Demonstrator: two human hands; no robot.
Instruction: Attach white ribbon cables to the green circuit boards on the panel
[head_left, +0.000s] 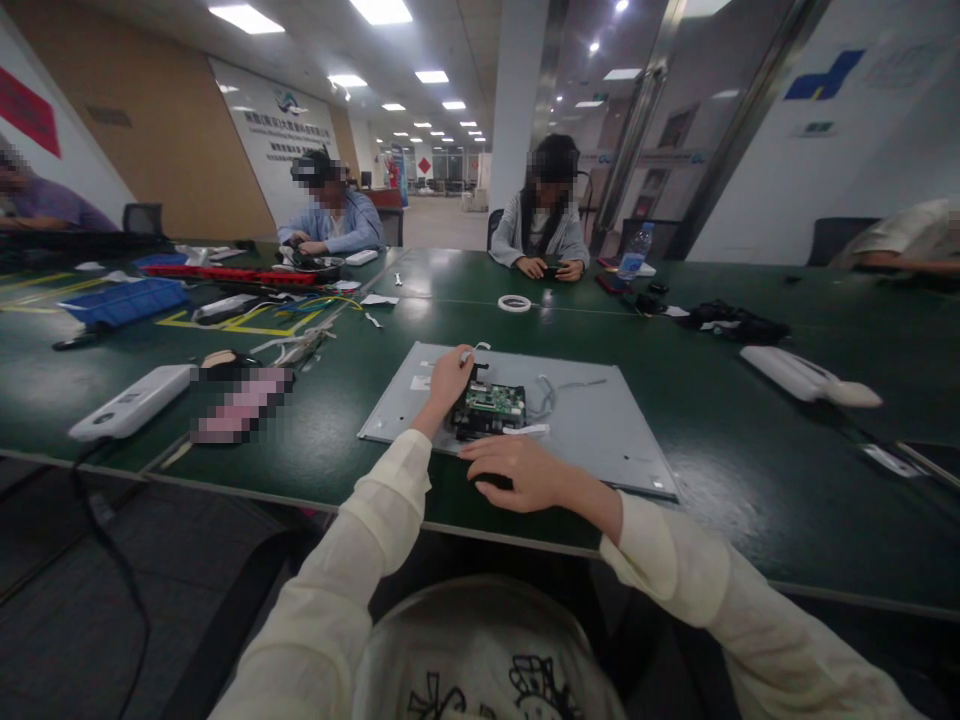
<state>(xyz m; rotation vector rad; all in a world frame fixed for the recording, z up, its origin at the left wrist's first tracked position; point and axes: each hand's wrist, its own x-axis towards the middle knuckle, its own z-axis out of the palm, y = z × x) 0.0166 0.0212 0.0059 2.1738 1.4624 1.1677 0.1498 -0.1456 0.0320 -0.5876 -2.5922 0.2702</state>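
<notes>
A flat grey panel [592, 420] lies on the green table in front of me. On it sits a black plastic frame [480, 427] carrying a green circuit board [495, 398]. My left hand [450, 382] is at the frame's back left corner, its fingers closed beside a thin white strip [481, 347]; what they grip is unclear. Close to the panel's front edge, my right hand [521, 472] curls its fingers, with something dark under them that I cannot make out. Grey cables [544, 395] trail right of the board, and a white strip [529, 430] lies at the frame's front.
A white power strip [135, 400] and a blurred pink item [244, 405] lie to my left. Further back are a blue tray [124, 300], a tape roll [514, 303] and a water bottle [636, 252]. Another white device [787, 375] is at right. Several people sit around the table.
</notes>
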